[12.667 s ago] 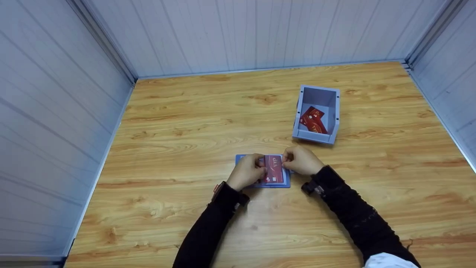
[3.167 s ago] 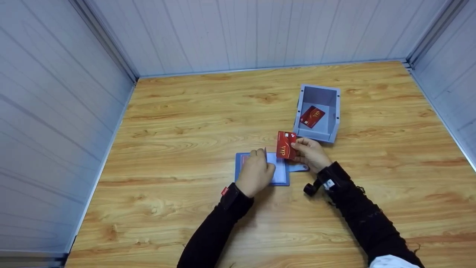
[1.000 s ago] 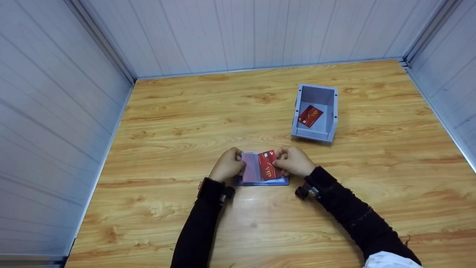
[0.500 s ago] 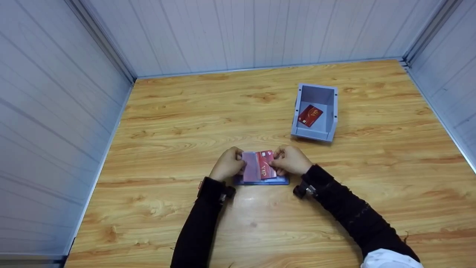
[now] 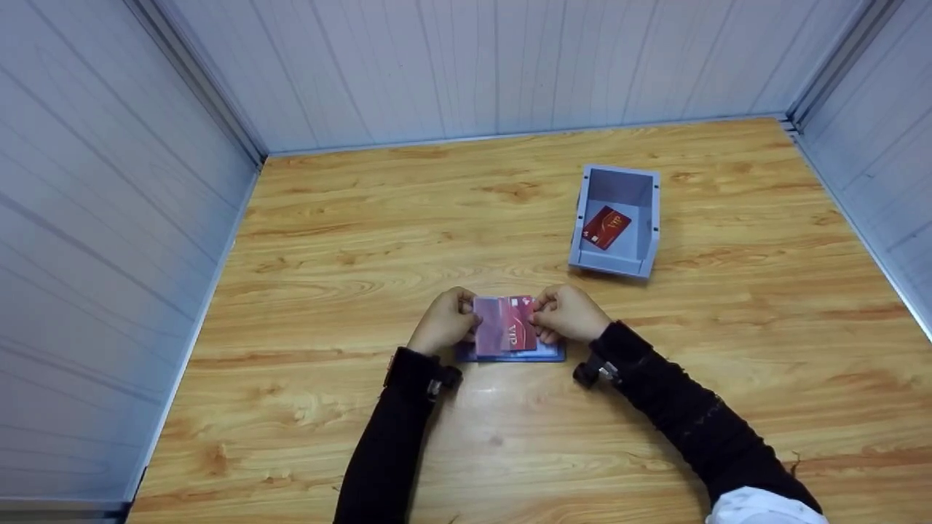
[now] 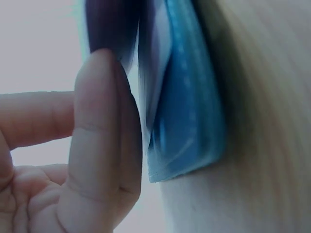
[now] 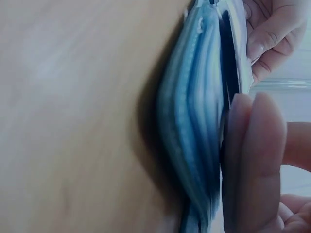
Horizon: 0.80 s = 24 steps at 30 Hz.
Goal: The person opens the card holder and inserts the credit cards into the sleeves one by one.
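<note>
Shifted since the frame of one second ago: red VIP card (image 5: 522, 327), now farther left over the blue card holder (image 5: 550, 354), straighter, and by its paler face apparently deeper under the clear sleeve (image 5: 489, 327). Located just right of the holder's middle, with only the outer margin seemingly bare.

Noted at the holder's right side: right hand (image 5: 571, 314), pinching the card's outer long edge. Noted at the holder's left side: left hand (image 5: 443, 322), pinching the outer edge of the clear sleeve, raised off the holder's layers below. Judged narrow in both grips. Not distinguishable in the right wrist view, owing to blur and edge-on angle: card outline.

Critical relation, as judged: card directly leftward of the right fingertips, long axis running near to far, parallel to the holder's short sides and roughly square to the line between hands. Nearer to the card: right hand. Hidden in part: sleeve opening.

Recorded beyond and right of the holder, well apart: grey bin (image 5: 610, 267), with a second red card (image 5: 606, 227) lying slantwise on its floor.
</note>
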Each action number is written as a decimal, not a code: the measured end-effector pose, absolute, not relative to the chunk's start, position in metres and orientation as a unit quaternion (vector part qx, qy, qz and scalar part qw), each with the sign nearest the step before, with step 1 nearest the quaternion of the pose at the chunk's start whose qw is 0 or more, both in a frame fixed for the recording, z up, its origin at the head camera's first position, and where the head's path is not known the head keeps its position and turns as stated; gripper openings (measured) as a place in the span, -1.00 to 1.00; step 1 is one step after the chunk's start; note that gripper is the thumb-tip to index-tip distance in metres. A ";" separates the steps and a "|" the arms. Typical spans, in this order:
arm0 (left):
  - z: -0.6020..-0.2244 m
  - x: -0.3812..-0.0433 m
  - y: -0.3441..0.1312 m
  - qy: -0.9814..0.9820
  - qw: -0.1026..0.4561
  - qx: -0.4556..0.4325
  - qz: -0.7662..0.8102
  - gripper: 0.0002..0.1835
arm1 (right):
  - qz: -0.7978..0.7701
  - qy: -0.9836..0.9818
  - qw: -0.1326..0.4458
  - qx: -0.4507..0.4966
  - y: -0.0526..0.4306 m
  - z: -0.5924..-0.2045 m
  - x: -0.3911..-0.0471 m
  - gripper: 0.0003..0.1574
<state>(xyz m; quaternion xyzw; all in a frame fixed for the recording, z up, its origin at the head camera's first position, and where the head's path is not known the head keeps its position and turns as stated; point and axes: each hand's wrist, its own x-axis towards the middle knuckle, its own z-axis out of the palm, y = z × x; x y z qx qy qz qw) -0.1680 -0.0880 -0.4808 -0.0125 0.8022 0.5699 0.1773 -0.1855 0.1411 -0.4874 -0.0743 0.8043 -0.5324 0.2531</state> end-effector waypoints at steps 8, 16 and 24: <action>-0.484 -0.170 -0.089 0.786 0.195 -0.022 0.586 -0.64 | -0.514 0.823 0.226 -0.084 0.140 -0.484 -0.183 -0.66; -0.482 -0.169 -0.089 0.787 0.196 -0.029 0.584 -0.62 | -0.508 0.827 0.226 -0.088 0.141 -0.483 -0.183 -0.65; -0.483 -0.169 -0.088 0.788 0.190 -0.031 0.585 -0.65 | -0.517 0.820 0.232 -0.080 0.136 -0.482 -0.181 -0.63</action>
